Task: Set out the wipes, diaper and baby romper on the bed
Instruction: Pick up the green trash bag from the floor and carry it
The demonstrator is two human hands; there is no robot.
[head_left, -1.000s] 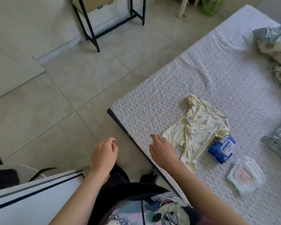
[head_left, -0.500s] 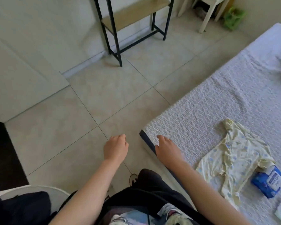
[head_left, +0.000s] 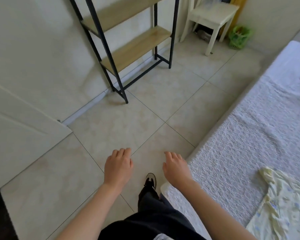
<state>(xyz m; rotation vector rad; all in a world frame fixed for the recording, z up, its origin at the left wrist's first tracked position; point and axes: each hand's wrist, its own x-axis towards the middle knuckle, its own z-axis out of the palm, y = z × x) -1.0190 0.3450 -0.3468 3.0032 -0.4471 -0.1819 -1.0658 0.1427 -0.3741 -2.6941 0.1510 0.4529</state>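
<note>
The pale yellow baby romper [head_left: 282, 203] with blue dots lies spread on the white textured bed [head_left: 241, 144] at the lower right, cut off by the frame edge. The wipes pack and diaper are out of view. My left hand [head_left: 118, 165] hovers over the floor tiles, palm down, fingers loosely apart, holding nothing. My right hand [head_left: 176, 166] hangs just left of the bed's near corner, also palm down and empty, well apart from the romper.
A black metal shelf with wooden boards [head_left: 128, 47] stands against the wall ahead. A white stool [head_left: 213, 16] and a green bag [head_left: 239, 36] sit at the back right. A white door [head_left: 16, 129] is on the left. My shoe [head_left: 151, 181] rests on the tiled floor.
The view has swung left, away from the bed; the wipes and diaper have left the frame. My right hand came off the bed edge and now hovers beside it.
</note>
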